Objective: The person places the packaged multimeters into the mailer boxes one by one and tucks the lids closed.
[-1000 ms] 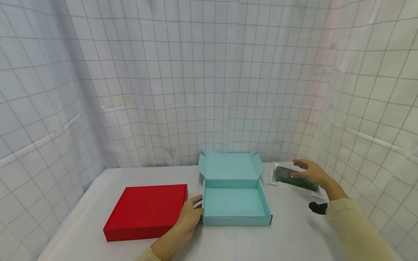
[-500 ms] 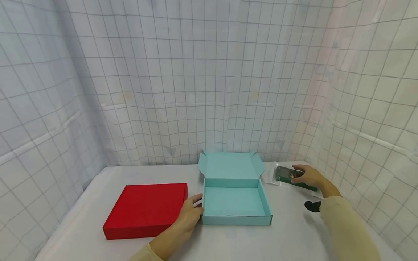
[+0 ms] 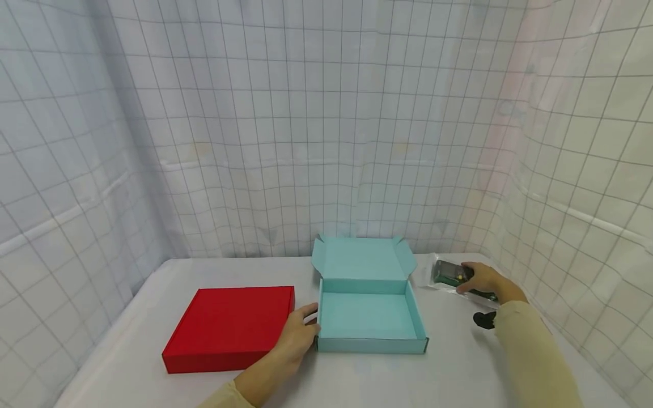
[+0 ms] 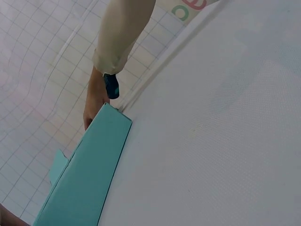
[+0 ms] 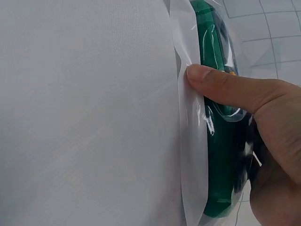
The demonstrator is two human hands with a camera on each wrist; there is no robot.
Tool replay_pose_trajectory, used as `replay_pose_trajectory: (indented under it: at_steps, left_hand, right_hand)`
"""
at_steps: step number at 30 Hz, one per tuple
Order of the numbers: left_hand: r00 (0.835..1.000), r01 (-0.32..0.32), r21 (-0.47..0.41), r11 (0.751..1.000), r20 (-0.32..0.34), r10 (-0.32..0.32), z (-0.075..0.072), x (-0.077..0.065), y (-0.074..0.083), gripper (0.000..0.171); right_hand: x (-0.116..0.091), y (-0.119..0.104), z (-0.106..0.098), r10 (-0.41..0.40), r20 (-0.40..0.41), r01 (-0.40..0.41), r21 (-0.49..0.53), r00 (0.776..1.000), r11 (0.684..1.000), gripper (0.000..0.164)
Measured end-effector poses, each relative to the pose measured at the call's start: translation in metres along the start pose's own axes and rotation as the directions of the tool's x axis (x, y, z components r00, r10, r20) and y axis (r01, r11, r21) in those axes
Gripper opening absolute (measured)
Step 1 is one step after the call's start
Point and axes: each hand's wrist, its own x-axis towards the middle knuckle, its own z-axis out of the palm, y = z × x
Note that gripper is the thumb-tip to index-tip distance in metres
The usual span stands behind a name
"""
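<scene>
An open teal cardboard mailer box (image 3: 371, 345) stands mid-table, its lid raised at the back and nothing inside. My left hand (image 3: 296, 337) rests against the box's left side with fingers loosely extended; in the left wrist view only a sliver of it shows at the lower left corner. To the right lies a green handheld device with a dark face (image 3: 448, 273), wrapped in a clear plastic bag. My right hand (image 3: 484, 280) grips it from above. In the right wrist view, the thumb presses the bag's near side along the green casing (image 5: 218, 169); the other fingertips are hidden.
A closed red box (image 3: 232, 323) lies left of the teal one. White cloth (image 3: 372, 379) covers the table, and gridded curtains (image 3: 326, 130) enclose it at the back and both sides. A dark wrist-camera piece (image 3: 483, 320) juts from the right sleeve.
My right hand has lowered onto the bagged device and its fingers have closed around it. The device's near edge now looks slightly shifted. My left hand and both boxes have stayed put.
</scene>
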Motion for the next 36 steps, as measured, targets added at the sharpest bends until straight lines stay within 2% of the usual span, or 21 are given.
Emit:
replay_pose_trajectory:
  at_steps: [11, 23, 29, 36]
  left_hand:
    - [1.000, 0.006, -0.006, 1.000, -0.002, -0.006, 0.001, -0.001, -0.004, 0.058]
    - [1.000, 0.000, -0.009, 1.000, -0.001, 0.000, 0.002, -0.002, -0.002, 0.057]
    - [1.000, -0.015, -0.015, 1.000, -0.005, 0.015, 0.002, -0.002, -0.002, 0.056]
    - [1.000, -0.008, -0.010, 1.000, -0.016, 0.008, 0.003, -0.002, -0.004, 0.057]
  right_hand:
    - [0.001, 0.004, 0.004, -0.045, -0.021, 0.045, 0.016, 0.999, 0.999, 0.095]
    - [-0.007, 0.002, -0.002, -0.028, -0.033, 0.027, -0.037, 0.999, 0.999, 0.093]
    - [-0.014, 0.004, -0.010, -0.046, -0.070, 0.041, -0.075, 0.996, 0.996, 0.094]
    - [-0.027, -0.003, -0.024, -0.051, -0.068, 0.048, -0.036, 0.996, 0.998, 0.092]
